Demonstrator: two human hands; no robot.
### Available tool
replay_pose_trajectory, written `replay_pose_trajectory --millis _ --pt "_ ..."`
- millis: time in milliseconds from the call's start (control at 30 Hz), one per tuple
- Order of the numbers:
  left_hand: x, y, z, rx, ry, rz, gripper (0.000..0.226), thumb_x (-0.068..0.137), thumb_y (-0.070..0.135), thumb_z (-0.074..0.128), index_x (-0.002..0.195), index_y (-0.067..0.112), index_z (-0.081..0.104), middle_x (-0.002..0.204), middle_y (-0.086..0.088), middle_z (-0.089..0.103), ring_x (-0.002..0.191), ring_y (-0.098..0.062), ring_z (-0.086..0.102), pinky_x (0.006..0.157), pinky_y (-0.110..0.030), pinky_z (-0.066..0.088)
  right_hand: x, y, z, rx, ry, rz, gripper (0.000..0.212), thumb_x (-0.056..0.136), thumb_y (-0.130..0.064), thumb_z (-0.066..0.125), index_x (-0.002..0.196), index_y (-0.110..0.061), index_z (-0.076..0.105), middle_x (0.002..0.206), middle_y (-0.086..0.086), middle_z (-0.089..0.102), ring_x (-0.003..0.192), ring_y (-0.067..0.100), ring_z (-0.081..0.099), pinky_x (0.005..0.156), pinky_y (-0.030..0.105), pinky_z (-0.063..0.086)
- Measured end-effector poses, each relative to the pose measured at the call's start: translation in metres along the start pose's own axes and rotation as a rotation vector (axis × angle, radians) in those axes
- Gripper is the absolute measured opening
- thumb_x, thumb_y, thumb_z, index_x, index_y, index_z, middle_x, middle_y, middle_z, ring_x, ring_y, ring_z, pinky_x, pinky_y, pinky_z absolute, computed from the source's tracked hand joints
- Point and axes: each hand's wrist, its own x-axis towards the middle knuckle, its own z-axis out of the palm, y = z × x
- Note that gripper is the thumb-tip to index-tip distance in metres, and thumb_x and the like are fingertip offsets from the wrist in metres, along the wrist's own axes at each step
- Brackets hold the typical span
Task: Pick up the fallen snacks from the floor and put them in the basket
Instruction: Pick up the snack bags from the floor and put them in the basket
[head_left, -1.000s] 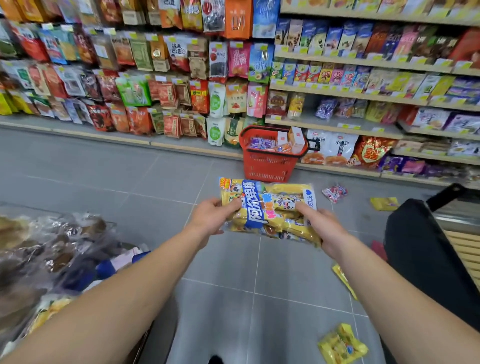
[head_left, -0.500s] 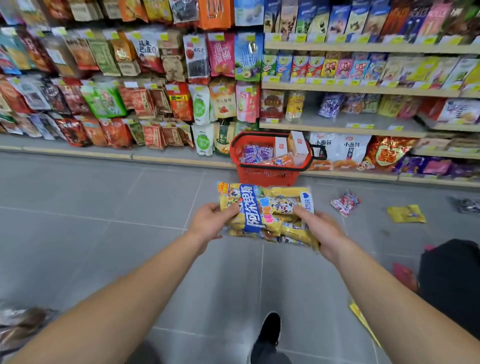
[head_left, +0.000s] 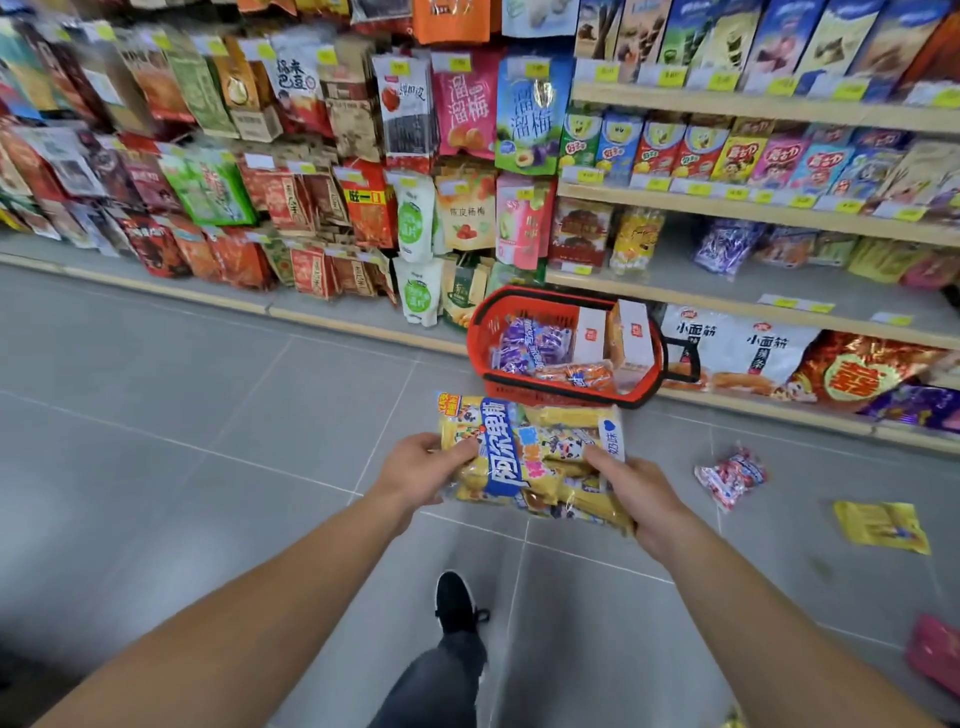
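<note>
At the far left, hanging foil snack pouches (head_left: 218, 171) crowd the store wall above the grey tiled floor (head_left: 156, 441). The left hand (head_left: 415, 475) pinches the left edge of a large yellow plastic candy bag with a blue band (head_left: 530, 457), thumb on top, and the right hand (head_left: 636, 488) grips its right edge the same way, so the bag is held level in the air between them, just short of the red plastic shopping basket (head_left: 563, 395). The basket sits on the floor against the bottom shelf (purple packets and white boxes already inside). Below, a black shoe (head_left: 454, 603) steps forward. Further right on the floor lie a small red-and-white sweet packet (head_left: 732, 475) and a flat yellow packet (head_left: 880, 527), well apart from the basket.
</note>
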Motion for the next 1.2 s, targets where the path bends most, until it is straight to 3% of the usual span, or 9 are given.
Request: replay_pose_trajectory --millis 100,200,333,467,667,800,1000,1067,1200 --pt "0.053 0.02 0.008 -0.014 -0.018 -0.026 0.036 0.081 0.045 0.075 0.1 0.015 0.069 0.09 0.0 0.076 0.074 -0.012 0.07 0.062 -0.027 0.054 0.049 -0.024 -0.001 -0.02 -0.011 0.017 0.028 0.092 -0.039 0.068 0.107 -0.015 0.068 0.088 0.004 0.079 0.076 0.023 0.076 0.061 0.028 0.053" --pt "0.116 0.042 0.013 -0.033 -0.032 -0.061 0.04 0.078 0.047 0.076 0.101 0.015 0.068 0.092 0.0 0.076 0.08 -0.015 0.072 0.063 -0.029 0.055 0.105 -0.053 0.001 -0.042 0.001 0.033 0.026 0.092 -0.039 0.068 0.106 -0.016 0.068 0.086 0.003 0.079 0.076 0.022 0.076 0.065 0.031 0.055" --pt "0.19 0.07 0.016 -0.02 -0.04 -0.143 0.041 0.078 0.045 0.078 0.105 0.015 0.068 0.093 0.0 0.075 0.08 -0.014 0.071 0.058 -0.026 0.055 0.169 -0.088 0.009 -0.059 0.027 0.072 0.031 0.091 -0.039 0.07 0.112 -0.016 0.068 0.094 0.003 0.078 0.085 0.024 0.076 0.088 0.045 0.059" --pt "0.26 0.1 0.017 0.012 -0.052 -0.193 0.044 0.075 0.048 0.078 0.104 0.016 0.069 0.093 -0.001 0.075 0.082 -0.017 0.072 0.066 -0.029 0.06 0.233 -0.122 0.015 -0.051 0.027 0.094 0.033 0.088 -0.041 0.073 0.114 -0.021 0.069 0.105 0.0 0.077 0.099 0.025 0.072 0.1 0.049 0.052" --pt "0.34 0.131 0.02 0.056 -0.041 -0.246 0.041 0.074 0.05 0.078 0.098 0.018 0.069 0.094 -0.003 0.075 0.086 -0.019 0.072 0.075 -0.037 0.062 0.311 -0.155 0.021 -0.043 0.0 0.142 0.081 0.054 -0.069 0.079 0.124 -0.03 0.065 0.118 -0.006 0.073 0.11 0.024 0.068 0.105 0.052 0.048" --pt "0.394 0.145 0.03 0.087 -0.021 -0.283 0.04 0.074 0.05 0.078 0.096 0.018 0.069 0.092 -0.003 0.075 0.086 -0.02 0.072 0.076 -0.039 0.062 0.366 -0.173 0.024 -0.073 -0.019 0.169 0.041 0.078 -0.058 0.074 0.11 -0.033 0.067 0.114 -0.005 0.073 0.107 0.022 0.067 0.103 0.05 0.05" --pt "0.465 0.145 0.054 0.113 0.012 -0.418 0.032 0.077 0.044 0.078 0.092 0.018 0.067 0.089 -0.004 0.074 0.086 -0.023 0.072 0.077 -0.039 0.06 0.459 -0.174 0.023 -0.114 -0.066 0.258 0.015 0.09 -0.044 0.07 0.093 -0.03 0.064 0.1 -0.01 0.067 0.093 0.013 0.061 0.09 0.034 0.045" --pt "0.49 0.143 0.063 0.122 0.006 -0.465 0.027 0.081 0.044 0.076 0.09 0.021 0.065 0.087 -0.001 0.071 0.086 -0.022 0.07 0.08 -0.038 0.059 0.487 -0.177 0.021 -0.134 -0.088 0.309 0.018 0.091 -0.045 0.068 0.094 -0.028 0.062 0.101 -0.009 0.062 0.093 0.012 0.057 0.094 0.032 0.044" --pt "0.535 0.133 0.077 0.156 -0.008 -0.499 0.032 0.083 0.045 0.073 0.099 0.019 0.067 0.091 0.0 0.072 0.084 -0.019 0.07 0.08 -0.04 0.06 0.536 -0.176 0.021 -0.182 -0.074 0.399 0.039 0.095 -0.047 0.061 0.126 -0.025 0.057 0.097 -0.009 0.046 0.108 0.015 0.04 0.1 0.03 0.033"
